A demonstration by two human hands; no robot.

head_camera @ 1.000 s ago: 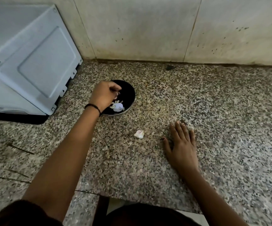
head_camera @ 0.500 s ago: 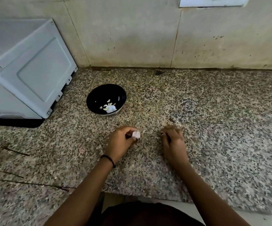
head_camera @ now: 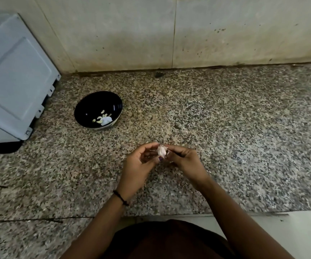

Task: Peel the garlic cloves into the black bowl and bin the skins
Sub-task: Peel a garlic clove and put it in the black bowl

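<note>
1. Pale garlic clove (head_camera: 161, 150), centre frame, is pinched between left hand (head_camera: 138, 165) and right hand (head_camera: 185, 161).
2. Black bowl (head_camera: 87, 109) sits upper left, well apart; a slipping clove or flaking skin could land on the tabletop (head_camera: 225, 128).

A glossy black bowl (head_camera: 98, 107) is seen on a speckled, polished granite counter (head_camera: 225, 137); a papery-skinned pale garlic clove (head_camera: 161, 150) is held.

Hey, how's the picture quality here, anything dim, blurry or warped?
Head view: dim, flat light; counter smears with blur toward the right edge; wall seams lean apart, wide-angle distortion; garlic clove pinched by left hand and right hand looks soft.
</note>
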